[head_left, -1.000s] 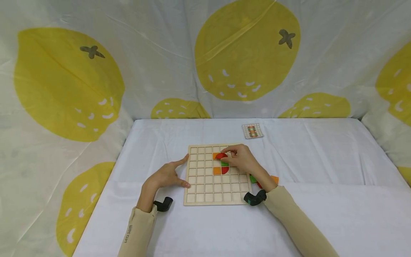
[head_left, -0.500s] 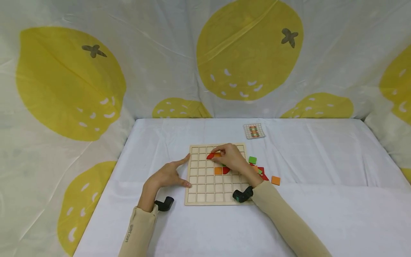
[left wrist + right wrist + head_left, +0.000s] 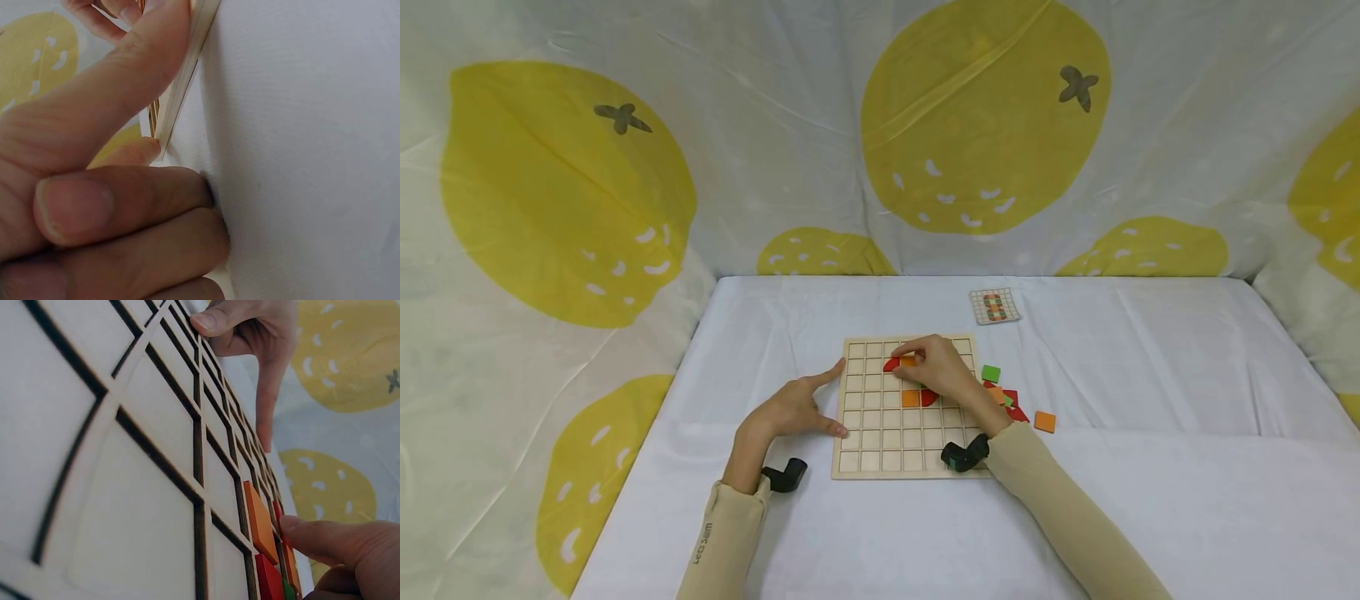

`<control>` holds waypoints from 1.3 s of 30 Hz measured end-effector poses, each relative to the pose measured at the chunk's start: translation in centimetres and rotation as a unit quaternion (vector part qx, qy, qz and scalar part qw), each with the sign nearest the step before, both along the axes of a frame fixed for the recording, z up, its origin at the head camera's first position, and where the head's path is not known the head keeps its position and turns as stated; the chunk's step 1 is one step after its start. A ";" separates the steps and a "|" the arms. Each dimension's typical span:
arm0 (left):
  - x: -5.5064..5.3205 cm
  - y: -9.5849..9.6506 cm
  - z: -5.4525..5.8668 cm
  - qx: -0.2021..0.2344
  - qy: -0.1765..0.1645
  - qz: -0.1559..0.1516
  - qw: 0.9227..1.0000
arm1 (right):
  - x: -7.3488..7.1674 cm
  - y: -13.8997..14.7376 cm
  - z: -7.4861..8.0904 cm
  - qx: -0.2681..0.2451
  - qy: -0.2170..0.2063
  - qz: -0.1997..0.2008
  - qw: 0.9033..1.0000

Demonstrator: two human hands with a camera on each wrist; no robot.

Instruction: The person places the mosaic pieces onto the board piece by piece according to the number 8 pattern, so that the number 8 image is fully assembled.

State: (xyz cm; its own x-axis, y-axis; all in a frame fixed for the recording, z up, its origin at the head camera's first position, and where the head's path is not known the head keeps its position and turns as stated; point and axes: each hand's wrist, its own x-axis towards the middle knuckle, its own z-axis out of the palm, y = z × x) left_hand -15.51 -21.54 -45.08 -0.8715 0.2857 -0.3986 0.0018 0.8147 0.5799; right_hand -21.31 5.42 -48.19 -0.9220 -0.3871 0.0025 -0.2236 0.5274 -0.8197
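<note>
While the left hand (image 3: 790, 410) braces the board (image 3: 880, 446) with thumb and forefinger spread, the right hand (image 3: 942, 369) pinches a red piece (image 3: 891, 364).

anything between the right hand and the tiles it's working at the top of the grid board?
Nothing visible. The right hand is already on the red piece and orange tile in the grid board; its fingers cover part of them. The left hand rests at the board's left edge, clear of them.
</note>
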 end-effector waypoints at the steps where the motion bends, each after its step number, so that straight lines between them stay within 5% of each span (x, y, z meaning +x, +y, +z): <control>1: 0.0 0.0 0.0 0.000 0.001 -0.001 1.000 | 0.0 0.0 0.0 0.001 -0.002 -0.002 1.000; 23: -0.1 0.1 0.4 -0.004 -0.008 0.004 1.000 | 0.1 0.7 0.5 0.000 -0.016 -0.024 1.000; 29: 0.0 0.1 0.6 -0.007 -0.013 0.010 1.000 | 0.8 3.1 1.3 -0.030 -0.020 -0.018 0.999; 39: 0.0 0.1 0.5 -0.004 -0.012 0.009 1.000 | 1.6 8.9 2.1 0.008 -0.017 -0.059 0.998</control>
State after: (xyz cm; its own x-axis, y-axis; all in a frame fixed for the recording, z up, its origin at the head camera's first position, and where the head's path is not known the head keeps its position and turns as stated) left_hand -15.53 -21.41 -44.60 -0.8670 0.2662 -0.4214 -0.0275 0.8186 0.5737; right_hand -19.73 14.35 -46.12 -0.9606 -0.2757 -0.0355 -0.1307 0.5607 -0.8176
